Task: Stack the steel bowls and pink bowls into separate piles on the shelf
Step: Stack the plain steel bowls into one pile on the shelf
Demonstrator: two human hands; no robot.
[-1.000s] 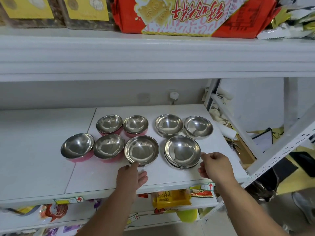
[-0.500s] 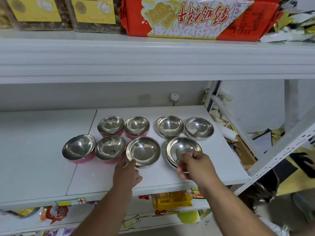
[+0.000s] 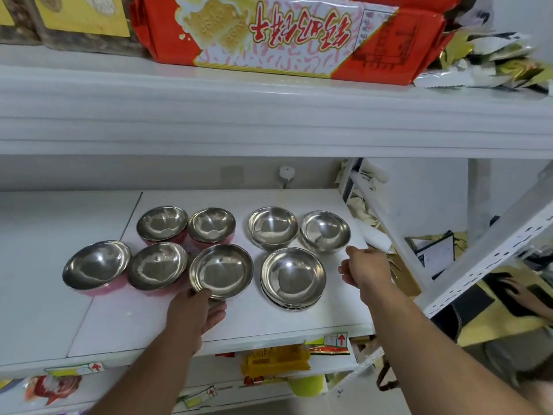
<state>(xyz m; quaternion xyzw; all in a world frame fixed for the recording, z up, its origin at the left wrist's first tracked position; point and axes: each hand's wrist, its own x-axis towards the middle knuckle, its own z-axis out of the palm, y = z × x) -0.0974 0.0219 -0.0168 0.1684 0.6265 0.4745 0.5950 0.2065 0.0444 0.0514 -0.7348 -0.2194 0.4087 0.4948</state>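
Note:
Several pink bowls with steel insides [image 3: 97,266] stand in a cluster at the left of the white shelf [image 3: 299,319]. To their right are steel bowls: one in the front middle [image 3: 221,271], a short stack [image 3: 293,277], and two single ones behind [image 3: 272,226] [image 3: 324,230]. My left hand [image 3: 194,310] grips the near rim of the front middle steel bowl, thumb on top. My right hand [image 3: 365,268] hovers right of the stack with nothing in it, its fingertips close to the back right bowl.
The upper shelf [image 3: 269,115] hangs low overhead and carries a red biscuit pack [image 3: 299,34]. A slanted white rack post [image 3: 478,259] runs along the right. Yellow packets [image 3: 275,359] lie on the lower shelf. A white roll [image 3: 374,235] rests at the shelf's right edge.
My right hand has left the top of the steel stack and swung right, toward the back right bowl. My left hand has stayed at the front middle bowl's rim.

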